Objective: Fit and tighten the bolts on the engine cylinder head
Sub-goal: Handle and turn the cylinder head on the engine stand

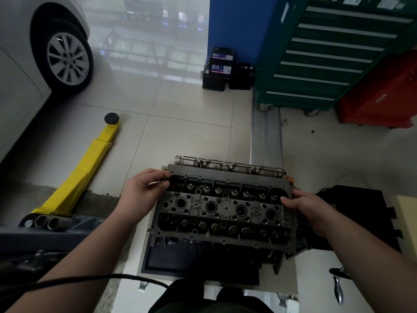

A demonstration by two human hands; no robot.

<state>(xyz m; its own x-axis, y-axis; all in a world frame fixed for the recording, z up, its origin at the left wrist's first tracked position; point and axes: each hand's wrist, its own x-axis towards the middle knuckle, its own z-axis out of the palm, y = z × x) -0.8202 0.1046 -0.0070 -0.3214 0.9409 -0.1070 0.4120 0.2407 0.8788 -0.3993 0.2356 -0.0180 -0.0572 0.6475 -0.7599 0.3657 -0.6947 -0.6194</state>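
Fitting stage: bolt at far-left corner of head, not yet seated.

Head (222, 208) lying on dark tray (158, 265) on floor, valve side up. Bolt (164, 178) pinched in left hand (142, 192) grip, just above corner hole. Right hand (309, 208) gripping right edge, steadying. Next, likely: align bolt upright, start thread by fingers. Open floor beyond left edge; second casting (228, 164) close behind.
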